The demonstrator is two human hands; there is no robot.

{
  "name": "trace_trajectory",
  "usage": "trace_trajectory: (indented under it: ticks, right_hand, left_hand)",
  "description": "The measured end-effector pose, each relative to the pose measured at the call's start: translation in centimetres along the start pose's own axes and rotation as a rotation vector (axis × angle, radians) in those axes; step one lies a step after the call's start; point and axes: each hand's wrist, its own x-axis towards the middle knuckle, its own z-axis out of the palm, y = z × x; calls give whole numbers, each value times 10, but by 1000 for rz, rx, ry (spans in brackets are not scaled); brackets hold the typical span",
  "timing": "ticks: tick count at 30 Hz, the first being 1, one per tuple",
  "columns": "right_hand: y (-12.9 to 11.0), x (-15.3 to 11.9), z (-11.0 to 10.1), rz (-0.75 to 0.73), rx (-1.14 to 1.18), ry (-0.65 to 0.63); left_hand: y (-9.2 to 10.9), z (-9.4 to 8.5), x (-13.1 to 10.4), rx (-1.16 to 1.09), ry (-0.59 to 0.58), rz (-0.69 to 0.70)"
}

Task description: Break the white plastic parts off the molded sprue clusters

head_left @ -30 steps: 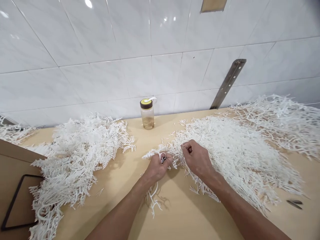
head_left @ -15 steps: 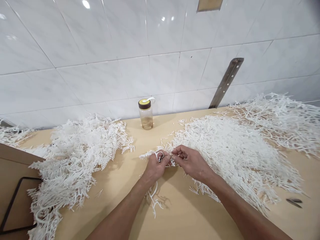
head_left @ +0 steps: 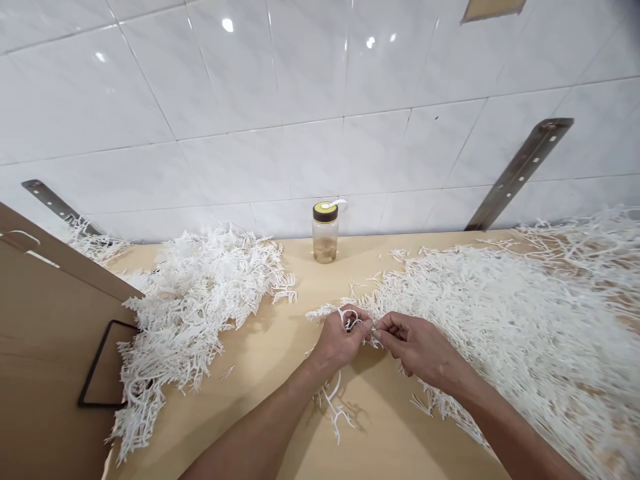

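Note:
My left hand [head_left: 341, 340] is closed around white branched plastic sprigs, near the middle of the table. One curved white sprig [head_left: 351, 319] loops over its fingers, and a forked sprig [head_left: 337, 408] hangs below the wrist. Close on the right, my right hand [head_left: 415, 343] pinches thumb and forefinger together beside the left fingertips; what lies in that pinch is too small to make out. Behind both hands, a big heap of white sprigs [head_left: 465, 300] spreads to the right, and a smaller heap [head_left: 210, 287] lies to the left.
Beyond the hands a clear bottle [head_left: 325, 240] with a dark and yellow lid stands by the tiled wall [head_left: 250, 160]. Metal brackets [head_left: 523, 170] lean against that wall. A cardboard box [head_left: 60, 333] with a black outline occupies the left side of the wooden table [head_left: 250, 400].
The view has swung left, so everything sits farther right and more of the box shows. My hands stay close together, fingertips slightly farther apart. A small dark metal tool has left view at right.

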Motion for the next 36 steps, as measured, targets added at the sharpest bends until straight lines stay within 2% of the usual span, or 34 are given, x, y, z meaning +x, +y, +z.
trace_trajectory:
  ticks: [5, 9, 12, 16, 22, 30, 33, 36]
  right_hand:
    - [0, 0, -1, -45, 125, -35]
    - [0, 1, 1, -64, 127, 27]
    - [1, 1, 2, -124, 29, 111]
    - [3, 2, 6, -296, -164, 219]
    - [7, 2, 13, -418, -319, 294]
    - [8, 1, 15, -449, -317, 310]
    - [9, 1, 21, -441, -370, 348]
    - [12, 6, 26, -436, -453, 439]
  left_hand:
    - [8, -4, 0, -167, -46, -196]
    - [17, -7, -2, -186, -104, -260]
    - [20, -7, -2, -151, -104, -288]
    - [19, -7, 0, -157, -103, -287]
    - [17, -4, -1, -87, -77, -289]
    - [9, -4, -1, -9, -149, -201]
    - [4, -7, 1, 76, -165, -93]
    - [4, -9, 1, 190, -146, 34]
